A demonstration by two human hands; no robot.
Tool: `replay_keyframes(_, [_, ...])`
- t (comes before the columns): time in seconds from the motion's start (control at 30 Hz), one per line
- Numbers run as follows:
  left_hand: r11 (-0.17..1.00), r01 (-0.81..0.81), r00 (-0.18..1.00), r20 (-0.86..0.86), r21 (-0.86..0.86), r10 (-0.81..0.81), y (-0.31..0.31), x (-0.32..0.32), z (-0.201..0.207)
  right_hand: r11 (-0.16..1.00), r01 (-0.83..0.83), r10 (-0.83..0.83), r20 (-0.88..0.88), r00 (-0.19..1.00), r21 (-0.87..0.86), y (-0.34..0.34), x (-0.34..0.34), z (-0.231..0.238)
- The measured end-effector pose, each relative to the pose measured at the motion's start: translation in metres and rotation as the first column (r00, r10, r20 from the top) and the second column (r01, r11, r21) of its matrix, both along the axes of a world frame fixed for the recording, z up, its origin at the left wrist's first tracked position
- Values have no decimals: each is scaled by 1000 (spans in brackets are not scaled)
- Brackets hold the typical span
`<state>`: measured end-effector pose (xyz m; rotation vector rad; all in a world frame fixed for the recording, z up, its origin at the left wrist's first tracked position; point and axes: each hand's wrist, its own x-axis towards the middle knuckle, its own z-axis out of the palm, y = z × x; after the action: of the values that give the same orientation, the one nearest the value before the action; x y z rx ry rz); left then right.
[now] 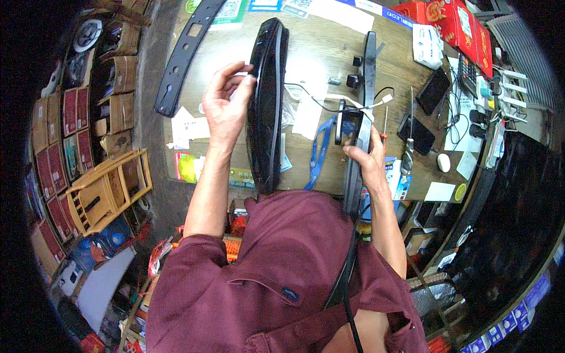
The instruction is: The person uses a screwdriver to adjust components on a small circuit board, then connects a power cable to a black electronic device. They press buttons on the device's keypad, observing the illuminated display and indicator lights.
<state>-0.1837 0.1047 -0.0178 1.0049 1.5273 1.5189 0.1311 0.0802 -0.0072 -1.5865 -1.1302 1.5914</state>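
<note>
Pinched between the thumb and fingers of the right hand (371, 159), a narrow dark bar (353, 182) is held right of centre, probably to be kept steady. At upper centre, a long black casing (268, 106) is flanked by the left hand (225, 112), fingers loosely curled; whether it is gripped cannot be told. Both forearms (210, 188) are angled upward.

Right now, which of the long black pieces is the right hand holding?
The rightmost, narrow bar, gripped by the right hand; the glossy bar and perforated strip are further left.
</note>
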Motion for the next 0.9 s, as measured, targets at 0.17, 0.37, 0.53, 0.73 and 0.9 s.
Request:
replay_keyframes(0.17, [979,-178,982,42,-95,182,-68,-29,-15,999,-34,35,93,995,-12,4,7,-38])
replay_keyframes(0.37, [945,-276,950,100,-176,296,-135,-13,-30,997,-49,34,256,966,52,0,7,-63])
replay_keyframes(0.53, [934,-285,941,126,-213,316,-170,12,-25,988,-135,86,466,880,72,8,4,-64])
replay_keyframes(0.73, [920,-310,934,104,-238,342,-219,34,-12,993,-114,108,539,835,-23,10,-4,-47])
replay_keyframes(0.9, [909,-309,930,113,-279,351,-262,49,-8,982,-190,144,606,782,13,10,-5,-36])
